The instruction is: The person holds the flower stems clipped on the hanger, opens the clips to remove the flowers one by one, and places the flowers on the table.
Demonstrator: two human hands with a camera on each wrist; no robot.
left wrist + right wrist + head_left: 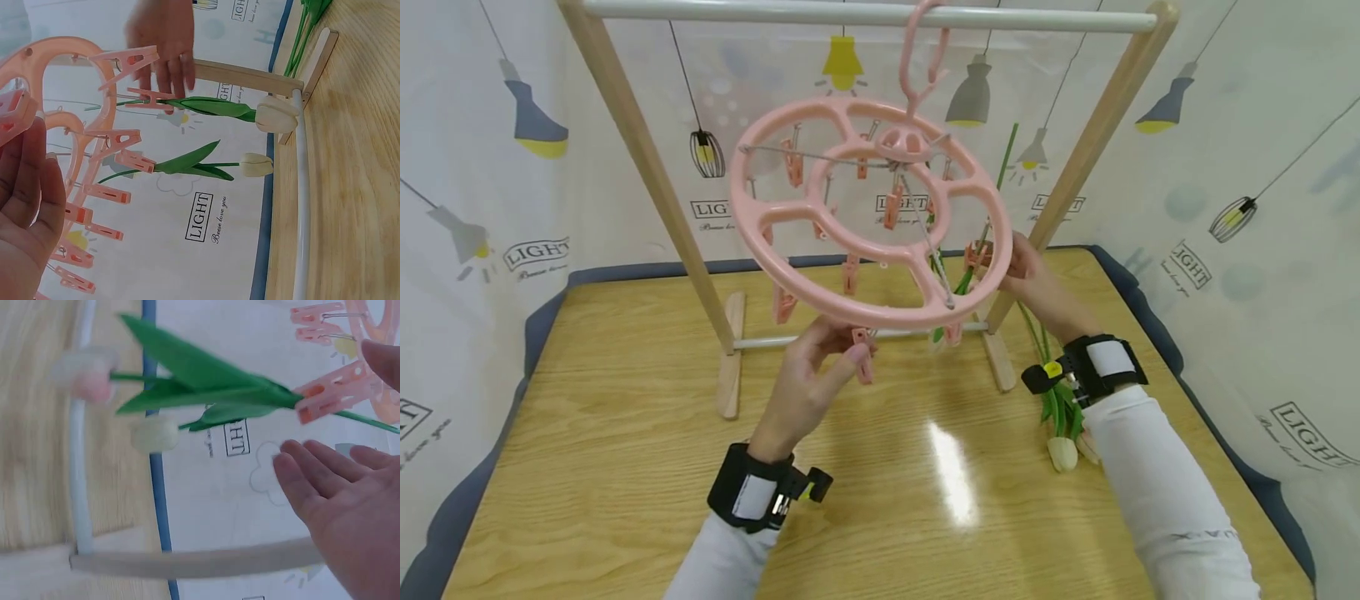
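Observation:
A pink round clip hanger (865,315) with pink clothespins around its rings hangs by its hook. My left hand (808,379) pinches a clothespin (862,357) at the near rim; the left wrist view shows this hand (28,194) at the left edge. My right hand (1033,283) is at the right rim. In the right wrist view its fingers (315,465) are extended, just beside a clothespin (334,394) that clips a tulip's green stem. Two tulips hang head down from clothespins: one white tulip (275,115) and another tulip (255,165) beyond it.
A wooden stand (643,158) with a white top rail (775,10) bears the hanger. More tulips (1063,452) lie on the wooden table (625,417) under my right forearm. Patterned cloth (1247,350) surrounds the table.

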